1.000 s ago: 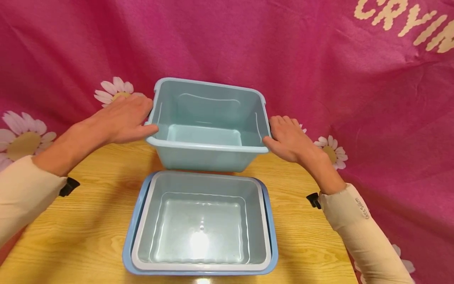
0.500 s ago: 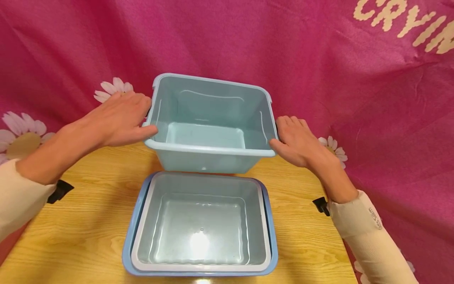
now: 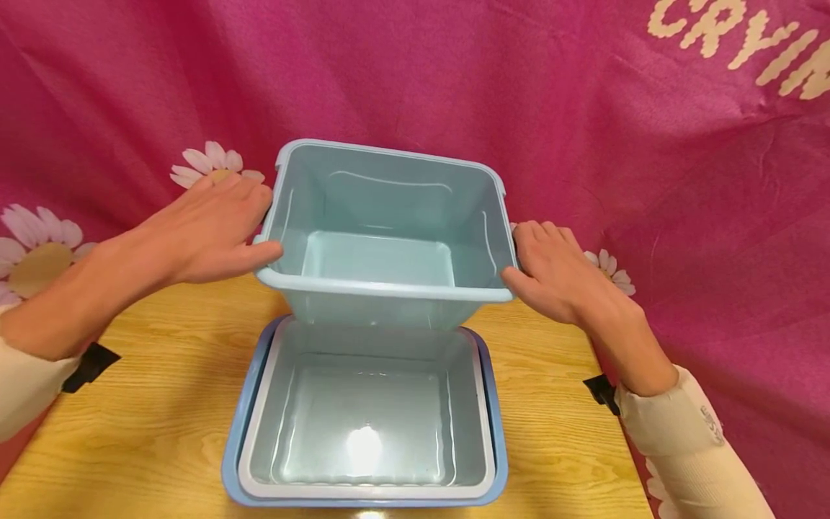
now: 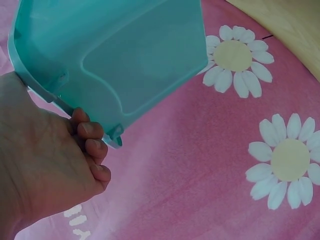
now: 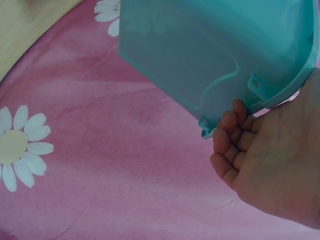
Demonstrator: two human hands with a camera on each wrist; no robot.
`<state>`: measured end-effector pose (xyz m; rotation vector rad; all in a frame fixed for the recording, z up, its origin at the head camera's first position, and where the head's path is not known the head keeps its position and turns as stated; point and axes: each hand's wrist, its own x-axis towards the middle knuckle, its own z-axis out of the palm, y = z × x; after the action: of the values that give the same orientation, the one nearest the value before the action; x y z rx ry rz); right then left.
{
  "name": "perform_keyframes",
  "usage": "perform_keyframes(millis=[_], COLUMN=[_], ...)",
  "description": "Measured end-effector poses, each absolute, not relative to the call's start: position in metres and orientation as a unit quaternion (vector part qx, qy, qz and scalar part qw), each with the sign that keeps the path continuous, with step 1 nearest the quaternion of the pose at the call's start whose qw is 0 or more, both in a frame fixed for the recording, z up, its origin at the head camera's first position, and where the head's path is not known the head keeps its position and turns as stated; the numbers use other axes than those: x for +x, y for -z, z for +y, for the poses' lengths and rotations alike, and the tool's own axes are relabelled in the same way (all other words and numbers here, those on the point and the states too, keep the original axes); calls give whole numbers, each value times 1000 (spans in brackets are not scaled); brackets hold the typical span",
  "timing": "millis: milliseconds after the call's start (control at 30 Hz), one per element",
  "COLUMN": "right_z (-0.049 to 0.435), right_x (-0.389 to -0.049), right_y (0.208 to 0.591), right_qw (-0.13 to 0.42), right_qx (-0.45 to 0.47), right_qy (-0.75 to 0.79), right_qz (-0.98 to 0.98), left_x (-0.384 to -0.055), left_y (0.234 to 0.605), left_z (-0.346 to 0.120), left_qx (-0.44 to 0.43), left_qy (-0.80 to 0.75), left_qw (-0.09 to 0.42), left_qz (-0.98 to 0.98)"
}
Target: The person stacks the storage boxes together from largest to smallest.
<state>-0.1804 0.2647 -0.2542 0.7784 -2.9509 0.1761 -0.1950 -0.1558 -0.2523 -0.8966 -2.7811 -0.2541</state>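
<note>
Between my two hands is a light blue plastic storage bin (image 3: pixel 382 259) with nothing inside, raised above the table and seen from above in the head view. My left hand (image 3: pixel 210 231) grips its left rim, thumb over the edge; the left wrist view shows the fingers (image 4: pixel 92 145) curled under the rim. On the opposite side my right hand (image 3: pixel 558 274) holds the right rim, with curled fingers (image 5: pixel 229 127) beneath it in the right wrist view. Nearer to me a grey bin (image 3: pixel 366 491) sits nested inside a blue bin (image 3: pixel 498 432); the raised bin overlaps their far edge in view.
The wooden table (image 3: pixel 551 440) carries the nested bins. Behind it hangs a pink cloth (image 3: pixel 402 72) with white daisies and pale lettering; it also covers the right side.
The light blue bin has come up and slightly toward me, both hands moving with it. It now covers the nested bins' far edge. The nested bins have stayed put.
</note>
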Motion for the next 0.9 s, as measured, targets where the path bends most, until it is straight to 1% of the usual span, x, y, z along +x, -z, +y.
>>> perform_keyframes(millis=[233,467,900], right_z=[264,263,266], right_x=[-167,-157,-132], right_y=[248,244,243], right_qw=[45,72,82], right_qx=[268,282,280], right_qy=[-39,-27,-12], right_qz=[-962,-956,-956], left_x=[-180,-171,-151], left_y=[248,246,245], left_z=[-156,-159,-159], left_qx=[-293,-285,-290], left_qy=[101,99,96], left_qw=[92,70,47], left_qz=[-946,-951,-951])
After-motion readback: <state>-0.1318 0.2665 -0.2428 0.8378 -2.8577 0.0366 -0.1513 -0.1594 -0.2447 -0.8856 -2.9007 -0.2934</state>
